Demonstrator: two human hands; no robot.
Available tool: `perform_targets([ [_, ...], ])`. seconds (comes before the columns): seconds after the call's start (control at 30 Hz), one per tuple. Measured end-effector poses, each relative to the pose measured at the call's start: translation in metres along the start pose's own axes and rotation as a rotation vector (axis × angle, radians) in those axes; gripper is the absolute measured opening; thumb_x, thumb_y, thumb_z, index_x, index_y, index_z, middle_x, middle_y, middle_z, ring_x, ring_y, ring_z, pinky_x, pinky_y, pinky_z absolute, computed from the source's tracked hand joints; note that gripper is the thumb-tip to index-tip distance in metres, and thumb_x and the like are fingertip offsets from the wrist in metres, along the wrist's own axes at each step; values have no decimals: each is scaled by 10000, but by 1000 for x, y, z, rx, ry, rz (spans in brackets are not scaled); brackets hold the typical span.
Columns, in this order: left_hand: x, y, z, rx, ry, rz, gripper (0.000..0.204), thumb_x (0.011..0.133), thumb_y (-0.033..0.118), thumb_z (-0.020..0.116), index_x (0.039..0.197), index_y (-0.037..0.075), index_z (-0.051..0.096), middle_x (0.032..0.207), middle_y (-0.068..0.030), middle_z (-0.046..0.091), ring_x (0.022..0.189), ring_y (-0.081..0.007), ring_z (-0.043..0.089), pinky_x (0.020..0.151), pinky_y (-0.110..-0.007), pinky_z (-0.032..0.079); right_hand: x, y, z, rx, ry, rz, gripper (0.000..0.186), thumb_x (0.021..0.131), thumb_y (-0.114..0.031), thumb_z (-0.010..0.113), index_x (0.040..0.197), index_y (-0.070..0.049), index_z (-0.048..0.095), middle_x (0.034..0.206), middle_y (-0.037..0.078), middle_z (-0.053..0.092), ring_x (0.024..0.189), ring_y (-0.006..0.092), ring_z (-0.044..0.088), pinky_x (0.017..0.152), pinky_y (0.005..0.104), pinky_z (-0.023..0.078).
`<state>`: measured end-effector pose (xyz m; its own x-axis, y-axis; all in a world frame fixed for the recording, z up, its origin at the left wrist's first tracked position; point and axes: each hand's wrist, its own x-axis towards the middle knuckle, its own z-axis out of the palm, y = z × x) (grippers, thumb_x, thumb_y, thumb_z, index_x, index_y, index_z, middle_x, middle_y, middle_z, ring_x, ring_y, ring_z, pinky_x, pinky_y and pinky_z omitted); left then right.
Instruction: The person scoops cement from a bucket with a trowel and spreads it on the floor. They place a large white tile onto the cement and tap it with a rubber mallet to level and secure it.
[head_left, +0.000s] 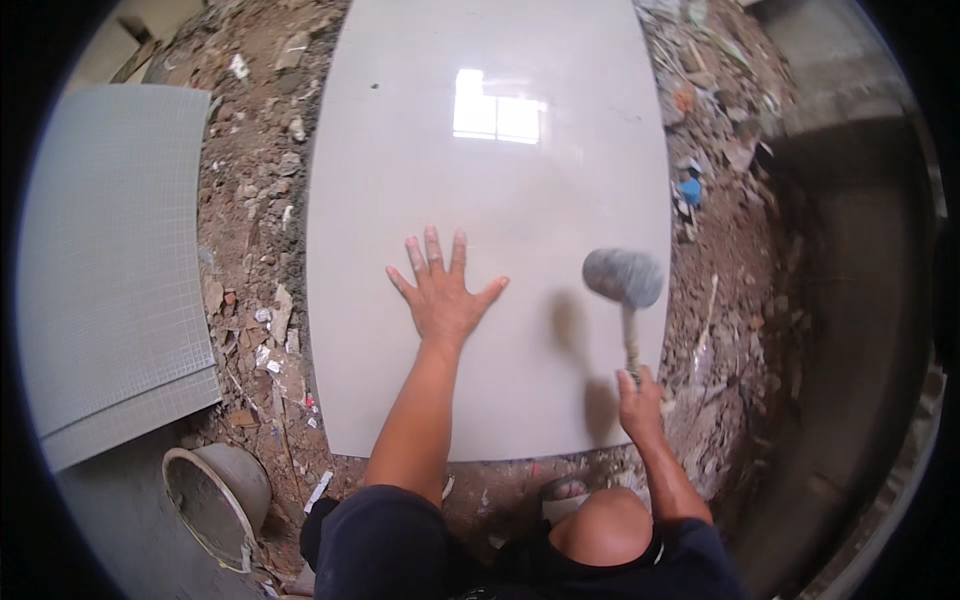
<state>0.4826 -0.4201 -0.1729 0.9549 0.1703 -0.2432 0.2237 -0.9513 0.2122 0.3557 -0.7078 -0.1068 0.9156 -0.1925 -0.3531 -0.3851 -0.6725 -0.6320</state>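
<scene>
A large glossy off-white tile [400, 180] lies flat on the rubble ground before me, with a window's reflection on it. My left hand [444, 300] rests on the tile with its fingers spread wide. My right hand [640, 402] is wrapped round the handle of a mallet [622, 277] with a thick grey head. The mallet head hangs above the tile's right side, apart from its surface, and its shadow falls to the left. Slight blur shows on the mallet head.
Grey panels [115, 250] with a grid-patterned face lie at the left. A bucket [220, 500] holding grey mortar stands tilted at the lower left. Broken rubble [255, 210] borders both sides of the tile. A dark wall [850, 330] runs along the right. My bent knee [603, 525] is near the tile's front edge.
</scene>
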Motion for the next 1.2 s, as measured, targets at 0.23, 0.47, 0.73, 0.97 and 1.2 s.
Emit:
perform_targets([
  [0.23, 7, 1, -3, 5, -10, -12, 970, 752, 758, 553, 1526, 236, 287, 1610, -137, 126, 1483, -365, 40, 1121, -683, 15, 46, -28, 13, -84, 7, -188, 282, 964, -275, 569, 933, 5, 567, 613, 89, 541, 555, 162, 540, 546, 357, 458],
  [0.47, 10, 1, -2, 26, 8, -12, 978, 760, 783, 513, 1526, 218, 287, 1602, -149, 140, 1478, -378, 51, 1113, -692, 6, 85, -63, 9, 245, 57, -127, 294, 962, -282, 575, 941, 11, 551, 650, 166, 586, 562, 318, 577, 564, 394, 466],
  [0.73, 11, -1, -5, 26, -37, -14, 975, 784, 808, 440, 1538, 220, 252, 1607, -142, 131, 1483, -364, 28, 1100, -702, -3, 121, -87, 27, 202, 92, -51, 329, 974, -303, 559, 905, 18, 546, 637, 187, 589, 577, 347, 595, 553, 414, 453],
  [0.97, 13, -3, -4, 44, -16, -6, 986, 784, 830, 403, 1545, 228, 229, 1611, -135, 108, 1485, -352, 16, 1098, -703, 12, 130, -112, 38, -67, 66, -194, 371, 971, -327, 572, 948, 43, 568, 662, 192, 601, 573, 299, 584, 570, 413, 466],
  [1.2, 14, -5, -1, 28, -15, -19, 991, 778, 835, 408, 1546, 237, 224, 1608, -138, 106, 1481, -349, 30, 1092, -710, 46, 130, -132, 49, -86, -75, -418, 330, 996, -300, 532, 847, -6, 544, 609, 46, 527, 504, 129, 508, 475, 315, 423],
])
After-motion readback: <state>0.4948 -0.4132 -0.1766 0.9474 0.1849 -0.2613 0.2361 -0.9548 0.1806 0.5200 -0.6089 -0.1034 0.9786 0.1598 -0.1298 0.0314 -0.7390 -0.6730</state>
